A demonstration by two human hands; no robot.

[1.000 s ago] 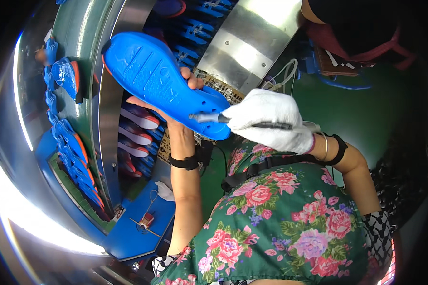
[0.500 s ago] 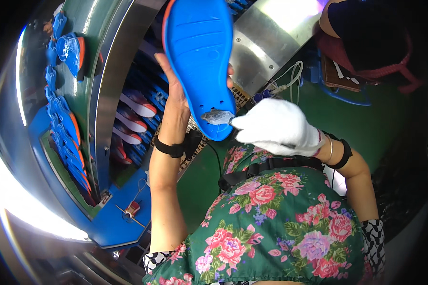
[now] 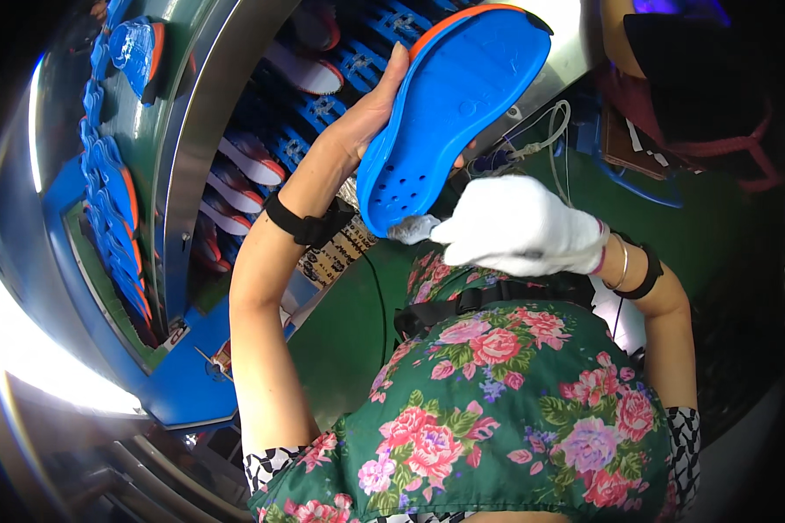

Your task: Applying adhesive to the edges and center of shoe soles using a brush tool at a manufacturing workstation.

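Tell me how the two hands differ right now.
The left hand is bare and grips the blue sole from behind; the right hand wears a white glove and touches the sole's lower end with its grey-tipped fingers. The left is raised higher. Both wrists carry black bands.

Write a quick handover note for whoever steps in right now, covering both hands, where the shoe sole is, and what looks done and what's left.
Left hand: bare, raised, gripping the blue moulded shoe sole with the orange edge from behind, patterned face toward the camera.
Right hand: in a white cloth glove, fingertip pressed at the sole's lower end, which has small holes; a greyish smudge sits on the glove tip.
Nearby: rows of similar blue and orange soles on the curved green machine rack at left.
Done: one sole is off the rack and in hand.
Left: the contact at the lower end appears to be in progress; whether the rest of the sole has been treated cannot be told.
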